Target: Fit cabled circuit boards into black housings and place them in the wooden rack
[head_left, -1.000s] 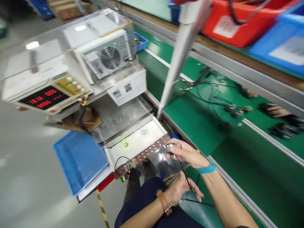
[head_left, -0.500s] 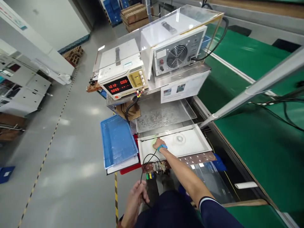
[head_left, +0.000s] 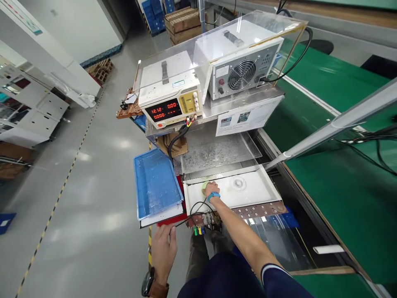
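Low on the left, my left hand (head_left: 165, 246) has its fingers closed around a thin black cable (head_left: 182, 223). The cable runs right and loops over the front edge of a shallow white tray (head_left: 248, 193). My right hand (head_left: 212, 189), with a blue band at the wrist, reaches into the left part of this tray. Its fingers are curled on a pale green round thing (head_left: 204, 187), largely covered by the hand. The cable leads up toward this hand, but its end is hidden. A round drain-like mark (head_left: 238, 183) shows in the tray floor to the right.
Left of the white tray sits a blue tray (head_left: 158, 186). Above stand a power supply (head_left: 170, 105) with red digits and a grey fan unit (head_left: 245, 70), under a clear cover. Coloured clips (head_left: 198, 230) hang at the front. A slanted metal pole (head_left: 325, 126) crosses the right side.
My left hand has moved up and left, drawing the cable out to the left. My right hand stays at the pale green thing. The whole view has shifted slightly.
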{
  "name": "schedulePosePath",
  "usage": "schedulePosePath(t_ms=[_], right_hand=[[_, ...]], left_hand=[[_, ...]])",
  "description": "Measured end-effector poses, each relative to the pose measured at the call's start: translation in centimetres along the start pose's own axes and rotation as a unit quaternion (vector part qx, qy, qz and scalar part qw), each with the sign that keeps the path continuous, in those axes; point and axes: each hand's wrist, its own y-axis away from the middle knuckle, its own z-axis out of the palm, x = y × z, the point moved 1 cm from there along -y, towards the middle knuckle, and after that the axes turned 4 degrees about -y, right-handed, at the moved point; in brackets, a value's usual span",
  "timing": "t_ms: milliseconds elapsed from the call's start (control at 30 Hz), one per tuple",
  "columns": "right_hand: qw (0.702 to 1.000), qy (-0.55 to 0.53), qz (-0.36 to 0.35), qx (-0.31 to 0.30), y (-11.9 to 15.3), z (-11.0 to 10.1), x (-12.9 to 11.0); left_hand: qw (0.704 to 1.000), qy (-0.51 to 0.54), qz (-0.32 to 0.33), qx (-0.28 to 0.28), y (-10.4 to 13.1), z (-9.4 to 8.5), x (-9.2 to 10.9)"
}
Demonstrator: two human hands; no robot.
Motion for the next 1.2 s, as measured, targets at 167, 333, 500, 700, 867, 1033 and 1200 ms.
schedulePosePath(t_ms=[167, 333, 500, 700, 867, 1033, 1200], right_hand=[[0.982, -0.154, -0.059, -0.095, 5.8, 0.1, -2.1], [0.904, -0.382, -0.104, -0.162, 11.1, -0.5, -1.1], [0.863, -0.492, -0.098, -0.056, 14.2, -2.5, 4.4], [0.888, -0.441, -0.119, -0.057, 18.3, -0.6, 10.3], [0.917, -0.357, -0.135, -0.112, 20.4, 2.6, 11.7], [0.934, -0.293, -0.135, -0.157, 20.8, 4.3, 13.1], [0.946, -0.237, -0.123, -0.185, 20.7, 4.8, 14.7]], left_hand=[[0.952, -0.057, 0.301, 0.020, -1.9, 1.0, 5.8], [0.861, 0.072, 0.496, -0.079, 0.6, 5.6, 9.4], [0.884, 0.270, 0.354, -0.145, 2.7, 8.5, 10.3], [0.853, 0.461, -0.185, -0.162, 0.7, 10.7, 11.6], [0.763, 0.523, -0.299, -0.235, 0.1, 12.5, 12.0], [0.725, 0.517, -0.375, -0.259, 1.7, 13.3, 10.1], [0.686, 0.474, -0.482, -0.267, 4.0, 15.1, 8.5]])
